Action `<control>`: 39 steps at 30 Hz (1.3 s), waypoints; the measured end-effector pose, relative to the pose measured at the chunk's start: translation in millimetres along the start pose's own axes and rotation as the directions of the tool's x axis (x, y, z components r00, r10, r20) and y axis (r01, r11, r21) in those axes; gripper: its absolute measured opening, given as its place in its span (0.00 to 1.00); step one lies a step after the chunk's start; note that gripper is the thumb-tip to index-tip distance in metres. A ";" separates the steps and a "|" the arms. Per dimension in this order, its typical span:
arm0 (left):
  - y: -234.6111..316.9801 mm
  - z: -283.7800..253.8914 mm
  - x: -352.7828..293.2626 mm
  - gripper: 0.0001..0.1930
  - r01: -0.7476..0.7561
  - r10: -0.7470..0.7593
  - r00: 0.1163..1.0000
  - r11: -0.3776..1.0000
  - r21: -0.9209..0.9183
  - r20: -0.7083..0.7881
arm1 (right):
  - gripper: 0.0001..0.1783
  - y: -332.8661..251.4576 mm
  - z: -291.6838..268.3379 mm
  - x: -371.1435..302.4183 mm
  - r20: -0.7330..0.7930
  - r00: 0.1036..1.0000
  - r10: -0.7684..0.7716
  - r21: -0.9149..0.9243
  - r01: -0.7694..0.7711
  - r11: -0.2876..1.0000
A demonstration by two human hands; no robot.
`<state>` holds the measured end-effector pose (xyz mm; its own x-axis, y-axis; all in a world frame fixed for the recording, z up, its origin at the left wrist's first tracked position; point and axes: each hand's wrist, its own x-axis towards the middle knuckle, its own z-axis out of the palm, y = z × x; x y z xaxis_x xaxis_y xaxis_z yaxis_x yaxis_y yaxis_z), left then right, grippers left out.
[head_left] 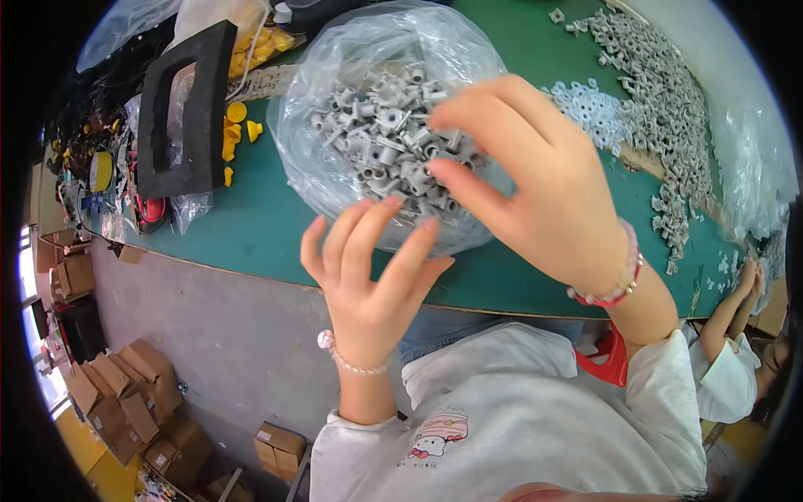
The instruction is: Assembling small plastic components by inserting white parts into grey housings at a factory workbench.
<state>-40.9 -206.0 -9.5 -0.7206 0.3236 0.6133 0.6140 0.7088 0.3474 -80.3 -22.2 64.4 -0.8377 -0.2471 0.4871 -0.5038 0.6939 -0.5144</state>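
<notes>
Head view: the clear plastic bag point(335, 159) of small grey plastic fittings point(385, 134) lies on the green table point(251, 226) at 12 o'clock. The right hand point(544, 192) reaches into its mouth, thumb and fingers narrowed, contents unclear. The left hand point(368, 268) rests open against the bag's 6 o'clock edge. Risk: the unsupported bag mouth may slump, spilling fittings over the table's near edge.

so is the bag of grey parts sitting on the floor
No, the clear bag of grey parts rests on the green table, with both hands at it.
</notes>
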 end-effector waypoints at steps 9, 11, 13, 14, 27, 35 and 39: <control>-3.5 4.1 -1.2 0.12 0.009 -0.012 0.999 0.998 -0.060 -0.053 | 0.16 7.3 -18.7 -35.4 0.277 0.958 -0.076 -0.177 0.129 0.976; -0.6 0.8 5.3 0.10 0.019 -0.025 0.998 0.992 -0.124 -0.049 | 0.15 12.9 -14.6 -34.9 0.252 0.963 -0.094 -0.241 0.156 0.958; 2.0 -5.4 13.9 0.10 0.001 -0.008 0.999 0.990 -0.143 -0.051 | 0.12 15.3 -14.0 -32.4 0.245 0.958 -0.148 -0.241 0.208 0.948; 2.9 -8.6 17.9 0.10 -0.012 0.004 0.999 0.988 -0.153 -0.053 | 0.12 14.9 -15.3 -31.2 0.244 0.959 -0.147 -0.240 0.206 0.949; 12.7 -32.6 38.6 0.09 0.020 0.025 0.992 0.935 -0.354 0.120 | 0.11 -9.1 -53.4 -40.4 0.250 0.956 -0.150 -0.258 0.216 0.942; -11.2 -45.3 47.3 0.14 -0.003 -0.001 1.000 0.940 -0.342 -0.012 | 0.12 -9.3 -53.6 -66.3 0.305 0.947 -0.101 -0.128 0.146 0.981; -58.9 -10.2 69.7 0.20 0.512 -0.507 0.855 0.789 -0.338 0.110 | 0.12 -5.5 -43.2 -81.6 0.272 0.960 -0.062 -0.166 0.110 0.980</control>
<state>-124.0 -231.6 20.0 -0.9627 -0.0144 0.2701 0.2247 0.5133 0.8283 0.0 23.3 58.0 -0.8306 -0.4641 0.3078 -0.5510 0.7651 -0.3332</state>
